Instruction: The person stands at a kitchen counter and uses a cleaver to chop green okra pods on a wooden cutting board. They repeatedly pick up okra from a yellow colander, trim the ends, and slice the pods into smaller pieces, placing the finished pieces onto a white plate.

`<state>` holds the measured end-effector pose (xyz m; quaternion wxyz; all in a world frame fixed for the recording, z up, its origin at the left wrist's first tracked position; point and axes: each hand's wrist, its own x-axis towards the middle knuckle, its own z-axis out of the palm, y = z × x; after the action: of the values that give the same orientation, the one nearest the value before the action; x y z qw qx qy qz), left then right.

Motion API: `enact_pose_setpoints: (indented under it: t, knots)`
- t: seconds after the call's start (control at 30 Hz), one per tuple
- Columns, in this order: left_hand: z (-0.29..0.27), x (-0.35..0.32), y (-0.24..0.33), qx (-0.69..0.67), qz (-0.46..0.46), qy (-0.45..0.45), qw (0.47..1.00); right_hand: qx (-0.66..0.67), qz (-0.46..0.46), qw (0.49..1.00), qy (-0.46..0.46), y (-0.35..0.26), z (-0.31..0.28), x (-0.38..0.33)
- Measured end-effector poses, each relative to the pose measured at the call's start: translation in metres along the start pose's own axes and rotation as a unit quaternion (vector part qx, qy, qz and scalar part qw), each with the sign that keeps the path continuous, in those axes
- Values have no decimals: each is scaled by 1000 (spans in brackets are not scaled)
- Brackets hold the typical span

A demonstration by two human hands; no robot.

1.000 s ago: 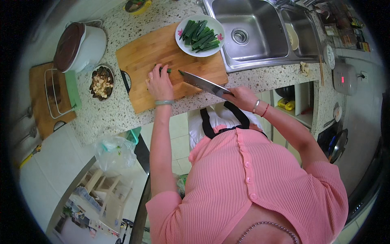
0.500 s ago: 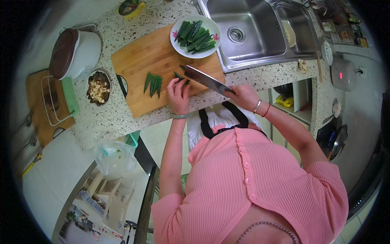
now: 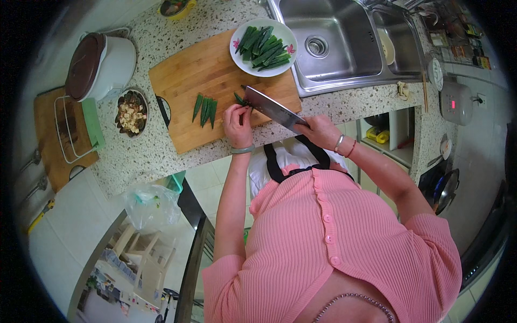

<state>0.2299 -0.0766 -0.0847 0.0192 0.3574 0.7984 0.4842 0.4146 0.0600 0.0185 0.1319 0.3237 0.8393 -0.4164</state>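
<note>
My right hand [image 3: 319, 131] grips the handle of a cleaver [image 3: 273, 110], its wide blade slanting up and left over the cutting board [image 3: 186, 75]. The blade's far end is right beside my left hand [image 3: 237, 127]. That hand's fingers are drawn together on a small green okra pod [image 3: 240, 99], partly hidden by the fingers and the blade. Several okra pods [image 3: 205, 110] lie side by side on the wood, left of my left hand. A white plate [image 3: 236, 56] with pink flowers, heaped with cut okra [image 3: 263, 47], rests on the board's far right part.
A steel sink [image 3: 339, 59] adjoins the board on the right. To the left stand a bowl of chopped pale food [image 3: 131, 113] and a white pot with a brown lid [image 3: 116, 64]. A yellow bowl [image 3: 177, 9] sits farther back. The counter's near edge [image 3: 177, 164] runs before me.
My left fingers, looser before, have closed in on the okra pod. The cleaver has shifted slightly left, closer to those fingers. The view has tilted a little.
</note>
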Motion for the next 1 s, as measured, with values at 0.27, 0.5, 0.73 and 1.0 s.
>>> enact_pose_setpoints:
  t: [0.27, 0.5, 0.73, 1.0]
  knots:
    - [-1, 2, 0, -4, 11, -9, 1000, 8, 30, 999, -22, 4, 13, 15]
    - [-11, 7, 8, -30, -54, 14, 998, 30, 14, 999, -7, 19, -6, -16]
    - [-59, 30, -15, 274, -7, -21, 962, -7, -2, 1000, -13, 11, 13, 3]
    - [-38, 13, -4, 215, 42, -94, 971, 22, 3, 999, 24, 18, -5, 2]
